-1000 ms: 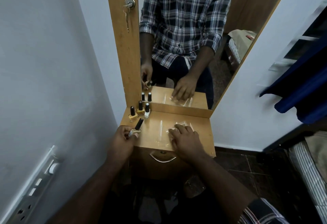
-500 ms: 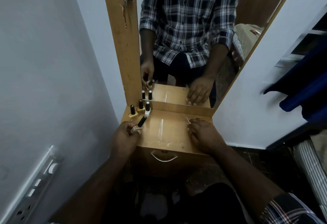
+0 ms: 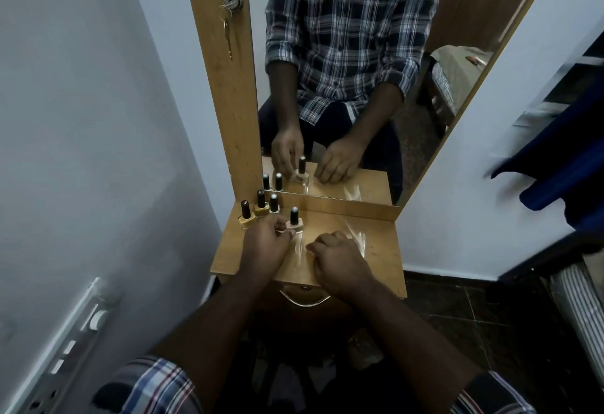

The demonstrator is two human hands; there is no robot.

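Observation:
A small nail polish bottle (image 3: 295, 220) with a black cap stands upright on the wooden shelf (image 3: 382, 260) below the mirror. My left hand (image 3: 266, 245) pinches it at its base. Three more black-capped bottles stand at the shelf's back left corner: one yellowish (image 3: 245, 216), one darker gold (image 3: 260, 207), one pale (image 3: 274, 204). My right hand (image 3: 340, 261) rests on the middle of the shelf with its fingers curled under; nothing shows in it. Thin clear strips or glare streaks (image 3: 356, 233) lie just beyond its knuckles.
A tall mirror (image 3: 359, 86) in a wooden frame rises behind the shelf, with a lock and hanging key (image 3: 231, 4) on the left post. A drawer handle (image 3: 305, 300) sits under the shelf. A white wall with a switch panel (image 3: 75, 341) is close on the left.
My left hand has brought the bottle from tilted to upright and shifted it a little right. My right hand moved back from the shelf's right side to the middle, fingers curled.

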